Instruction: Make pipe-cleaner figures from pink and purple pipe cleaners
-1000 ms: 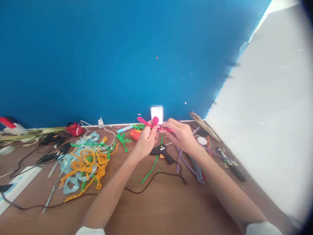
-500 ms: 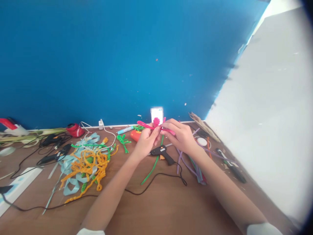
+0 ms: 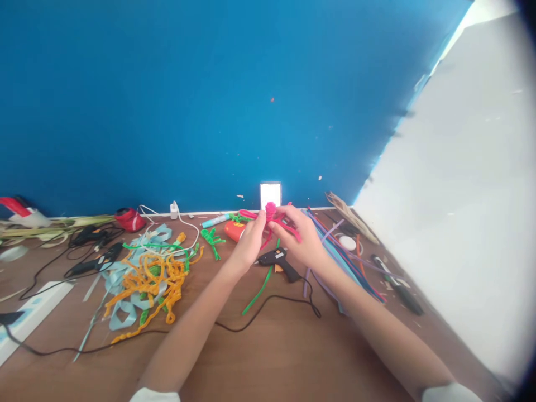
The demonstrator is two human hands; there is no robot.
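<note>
Between my hands is a pink pipe-cleaner flower [image 3: 271,210], with a tight bud at its centre and long loops sticking out to both sides. My left hand [image 3: 250,241] is closed on it from the left, thumb up against the bud. From the right, my right hand [image 3: 302,231] pinches it, and a pink loop hangs across those fingers. Just behind the flower a lit phone [image 3: 270,191] leans on the blue wall. Below the hands lies a black glue gun [image 3: 278,261] on the table, beside a green pipe cleaner [image 3: 260,292].
At left sits a tangle of orange pipe cleaners [image 3: 157,279] and pale blue ribbon [image 3: 122,317]. A white power strip [image 3: 39,312] lies at the far left. Purple and blue pipe cleaners [image 3: 341,251] and a black-handled cutter [image 3: 400,290] lie right. A black cord [image 3: 247,329] crosses the table.
The flower's pink loops have shifted, with one now drooping over the right fingers. My left hand has turned more upright. More of the pipe-cleaner bundle shows beside my right forearm.
</note>
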